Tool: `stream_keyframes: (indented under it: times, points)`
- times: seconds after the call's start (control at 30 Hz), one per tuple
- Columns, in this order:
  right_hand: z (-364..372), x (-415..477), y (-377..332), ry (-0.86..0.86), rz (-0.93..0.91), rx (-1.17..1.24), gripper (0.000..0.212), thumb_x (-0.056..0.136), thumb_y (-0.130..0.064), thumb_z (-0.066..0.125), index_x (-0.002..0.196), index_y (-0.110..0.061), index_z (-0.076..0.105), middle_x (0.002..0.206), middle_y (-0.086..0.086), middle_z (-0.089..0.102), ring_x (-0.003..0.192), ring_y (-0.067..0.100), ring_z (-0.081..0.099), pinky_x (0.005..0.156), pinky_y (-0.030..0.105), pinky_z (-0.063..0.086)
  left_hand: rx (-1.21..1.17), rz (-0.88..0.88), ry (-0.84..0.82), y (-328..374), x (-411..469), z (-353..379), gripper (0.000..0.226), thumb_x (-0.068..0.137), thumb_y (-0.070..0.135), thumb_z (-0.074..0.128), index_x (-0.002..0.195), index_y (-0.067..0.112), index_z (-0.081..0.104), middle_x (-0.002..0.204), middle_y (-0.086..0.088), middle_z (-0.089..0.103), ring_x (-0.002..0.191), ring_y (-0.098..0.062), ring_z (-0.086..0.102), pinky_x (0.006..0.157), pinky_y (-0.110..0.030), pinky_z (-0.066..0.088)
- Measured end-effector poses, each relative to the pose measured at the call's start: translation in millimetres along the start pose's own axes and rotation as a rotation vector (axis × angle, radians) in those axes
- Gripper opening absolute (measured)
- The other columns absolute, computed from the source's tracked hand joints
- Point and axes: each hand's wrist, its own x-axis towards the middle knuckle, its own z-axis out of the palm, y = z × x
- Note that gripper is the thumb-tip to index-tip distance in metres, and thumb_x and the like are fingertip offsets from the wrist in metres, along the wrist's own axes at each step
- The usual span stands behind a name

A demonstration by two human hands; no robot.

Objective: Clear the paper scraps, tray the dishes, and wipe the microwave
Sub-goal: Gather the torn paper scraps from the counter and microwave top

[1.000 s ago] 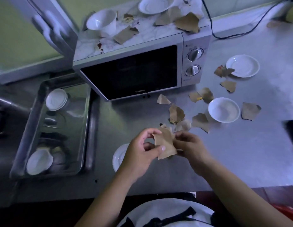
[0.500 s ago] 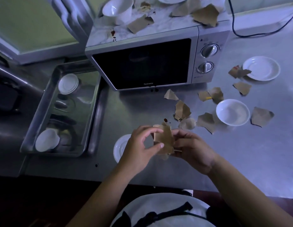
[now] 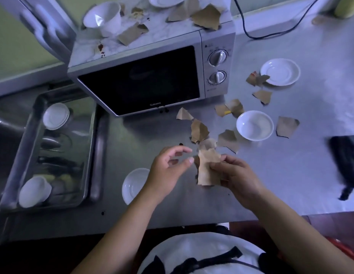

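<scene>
Just below centre of the frame, right hand (image 3: pixel 233 175): thumb and fingers pinch a bunch of brown scraps (image 3: pixel 208 168), held upright off the counter, probably so further pieces can join one stack.
Left hand (image 3: pixel 166 171): just left of the bunch, not touching it. Fingers are loosely curved, thumb and forefinger apart, holding nothing; free, I judge, to pick the next piece.
Loose scraps (image 3: pixel 199 132): scattered on the steel counter (image 3: pixel 290 175) from centre toward the right, with more on the microwave's top.
Microwave (image 3: pixel 138 82): upper centre, door closed; its stained top carries a cup (image 3: pixel 104 16) and paper, not yet wiped.
Tray (image 3: pixel 79 119): at left, already holding a few white dishes.
Dishes left out: bowl (image 3: pixel 254 125) right of centre, saucer (image 3: pixel 280 71) upper right, second saucer (image 3: pixel 132 184) beside the left wrist.
Dark cloth (image 3: pixel 346 161): right edge, likely kept for wiping.
</scene>
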Motion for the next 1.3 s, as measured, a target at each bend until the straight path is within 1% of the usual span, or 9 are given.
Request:
stream_keyframes:
  times: [0.13,0.23,0.37,0.53,0.63,0.83,0.97,1.1,1.3]
  points:
    - [-22.9,-9.3,-6.9,0.157,-0.03,-0.006,0.025,0.089,0.0,0.062,0.072,-0.017,0.062,0.08,0.012,0.07,0.075,0.031,0.07,0.065,0.037,0.056,0.041,-0.111,0.127,-21.7,56.3,-4.2,0.008,0.088,0.018,0.072,0.088,0.026,0.073,0.081,0.016,0.071,0.079,0.002,0.064,0.068,-0.006,0.045]
    - [-39.2,-19.1,-10.9,0.265,-0.074,-0.013,0.015,0.088,0.002,0.062,0.08,-0.011,0.059,0.079,0.011,0.069,0.073,0.03,0.07,0.072,0.046,0.053,0.157,-0.189,0.165,-41.3,114.4,-1.9,0.005,0.087,0.023,0.073,0.091,0.021,0.071,0.09,0.007,0.07,0.089,-0.013,0.066,0.076,-0.023,0.05]
    - [-56.1,-33.1,-12.3,0.37,-0.102,0.002,0.008,0.083,0.002,0.065,0.088,-0.003,0.062,0.089,0.025,0.066,0.086,0.053,0.064,0.083,0.067,0.051,0.257,-0.302,0.204,-61.1,184.9,8.3,0.031,0.088,0.031,0.071,0.111,0.012,0.065,0.112,-0.009,0.068,0.105,-0.03,0.064,0.095,-0.04,0.051]
    - [-71.4,-45.0,-9.8,0.469,-0.106,0.003,0.011,0.081,0.002,0.066,0.088,-0.005,0.068,0.089,0.02,0.069,0.076,0.034,0.07,0.062,0.037,0.058,0.416,-0.398,0.294,-71.3,239.6,28.0,0.065,0.083,0.048,0.069,0.13,0.006,0.055,0.13,-0.018,0.06,0.118,-0.039,0.059,0.098,-0.051,0.05]
    - [-79.4,-51.2,-7.8,0.513,-0.104,0.004,0.011,0.083,0.003,0.066,0.093,-0.001,0.067,0.092,0.026,0.068,0.079,0.038,0.07,0.068,0.041,0.056,0.484,-0.45,0.349,-76.3,255.0,38.6,0.08,0.082,0.051,0.07,0.144,0.011,0.042,0.144,-0.018,0.048,0.13,-0.038,0.049,0.105,-0.052,0.043]
    - [-86.8,-60.9,-4.7,0.579,-0.111,0.022,0.011,0.083,0.006,0.066,0.088,-0.002,0.069,0.082,0.018,0.069,0.068,0.029,0.069,0.054,0.032,0.057,0.417,-0.449,0.429,-77.4,263.8,42.4,0.042,0.082,0.028,0.07,0.121,0.013,0.065,0.121,-0.014,0.067,0.11,-0.035,0.064,0.097,-0.046,0.052]
    - [-89.7,-61.5,-2.8,0.585,-0.103,0.016,0.011,0.084,0.002,0.068,0.094,0.0,0.07,0.085,0.02,0.07,0.078,0.038,0.07,0.061,0.037,0.058,0.22,-0.408,0.43,-73.3,247.4,34.4,0.024,0.087,0.013,0.057,0.108,0.01,0.07,0.11,-0.014,0.072,0.102,-0.034,0.067,0.094,-0.045,0.055]
    - [-83.5,-57.5,-6.3,0.55,-0.123,0.046,0.012,0.085,0.003,0.066,0.097,0.005,0.068,0.086,0.026,0.068,0.074,0.043,0.07,0.058,0.035,0.058,-0.06,-0.305,0.488,-49.5,193.9,28.4,0.011,0.089,0.012,0.065,0.1,0.013,0.065,0.102,-0.008,0.071,0.079,-0.017,0.061,0.07,-0.025,0.049]
    - [-63.7,-35.8,-9.9,0.469,-0.109,0.052,0.008,0.087,0.01,0.061,0.093,0.007,0.065,0.075,0.019,0.066,0.058,0.029,0.066,0.05,0.036,0.057,-0.189,-0.13,0.079,-0.1,78.6,23.8,0.012,0.087,0.009,0.073,0.086,0.021,0.074,0.077,0.006,0.069,0.064,-0.007,0.053,0.06,-0.015,0.046]
